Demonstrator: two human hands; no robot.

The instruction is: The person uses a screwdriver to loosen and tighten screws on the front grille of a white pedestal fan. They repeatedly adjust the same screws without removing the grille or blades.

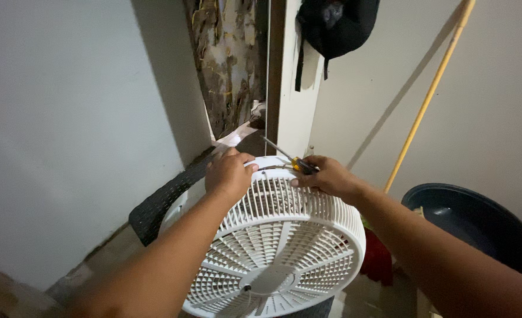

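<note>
Both forearms reach in from the bottom edge toward a round white fan grille (278,247), which stands tilted on a dark woven chair (155,206), its slatted face turned to the camera. Left hand (230,174) rests on the grille's top rim, fingers curled over the edge and closed on it. Right hand (326,175) sits on the same rim just to the right, fingers closed around the yellow-and-black handle of a screwdriver (289,160); the shaft points up and left, away from the grille. The two hands are near each other but apart. To the right of the grille, low down, something red (377,259) and a dark blue basin (479,224). A yellow pole (429,97) leans against the pale wall behind. Further back, a white door frame (290,106) with a black cap (337,23) hanging on it, and a peeling patch of wall (228,65) left of it.
</note>
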